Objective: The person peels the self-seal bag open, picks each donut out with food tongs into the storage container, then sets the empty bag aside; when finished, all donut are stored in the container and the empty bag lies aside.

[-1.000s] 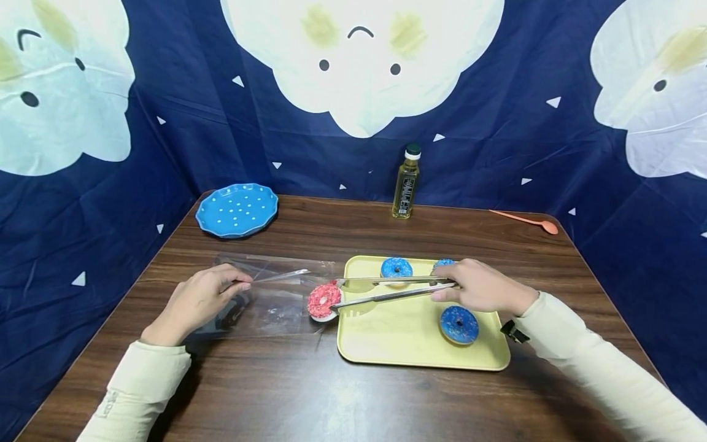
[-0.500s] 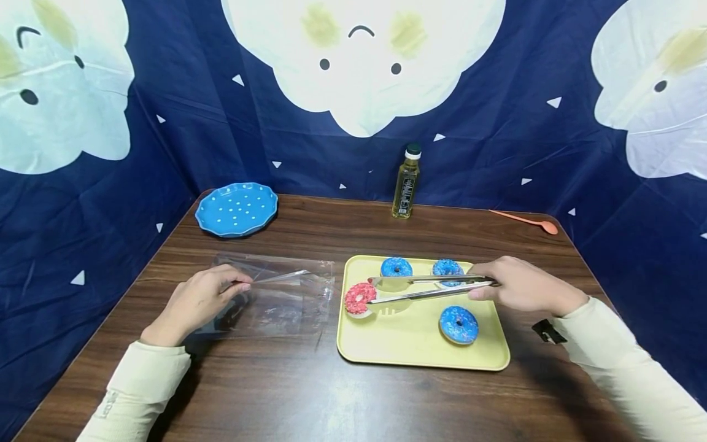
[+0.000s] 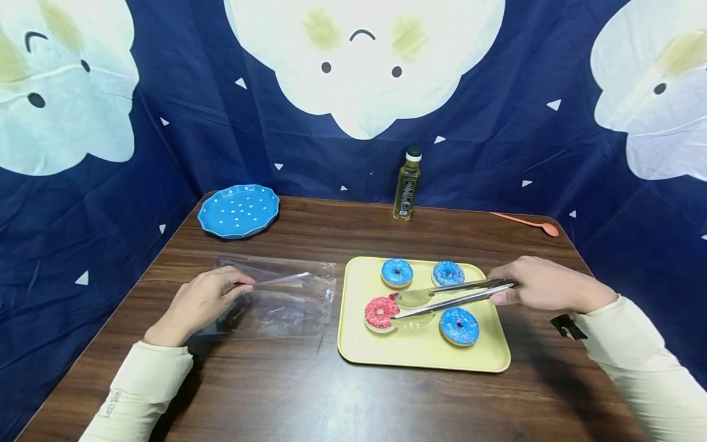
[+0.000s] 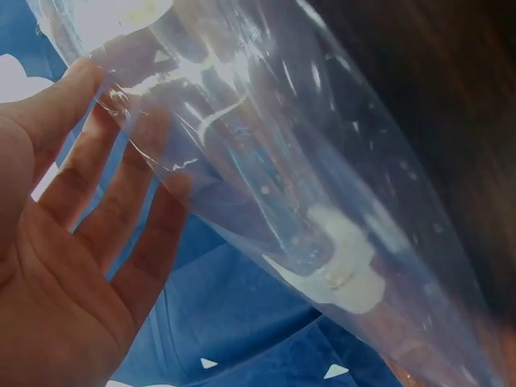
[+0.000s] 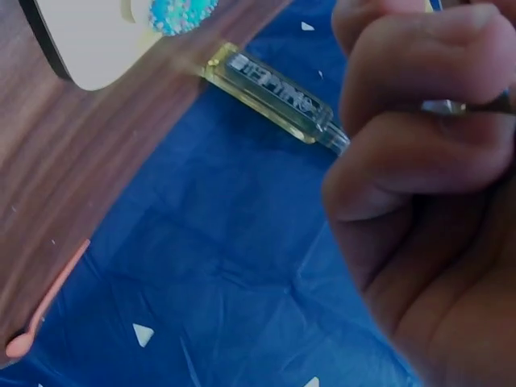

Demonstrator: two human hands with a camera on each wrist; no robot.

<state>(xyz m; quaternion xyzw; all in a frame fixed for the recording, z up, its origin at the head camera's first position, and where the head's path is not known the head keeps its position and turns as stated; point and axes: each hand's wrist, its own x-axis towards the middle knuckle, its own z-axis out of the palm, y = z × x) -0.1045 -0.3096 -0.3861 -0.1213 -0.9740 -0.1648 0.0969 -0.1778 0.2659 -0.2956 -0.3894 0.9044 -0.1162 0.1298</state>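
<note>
My left hand (image 3: 200, 302) pinches the edge of a clear plastic bag (image 3: 276, 310) between thumb and forefinger; the left wrist view shows the bag's film (image 4: 266, 161) lifted by the fingertips. In my right hand (image 3: 552, 284) are metal tongs (image 3: 461, 301), gripped near their joined end. A donut with red icing (image 3: 381, 312) sits between the tong tips, over the left half of a yellow tray (image 3: 381, 356). Whether it touches the tray I cannot tell. Three blue donuts lie on that tray: one at the back (image 3: 397, 272), one behind the tongs (image 3: 448, 272), one in front (image 3: 459, 326).
A blue dotted plate (image 3: 239, 210) stands at the table's back left. An oil bottle (image 3: 406, 187) is upright at the back edge, and an orange spoon (image 3: 547, 229) lies at the back right. Blue cloth (image 3: 309, 166) hangs behind the table.
My right hand has moved right with the tongs, carrying the red donut from over the bag's right end to over the tray. The left hand stays put on the bag.
</note>
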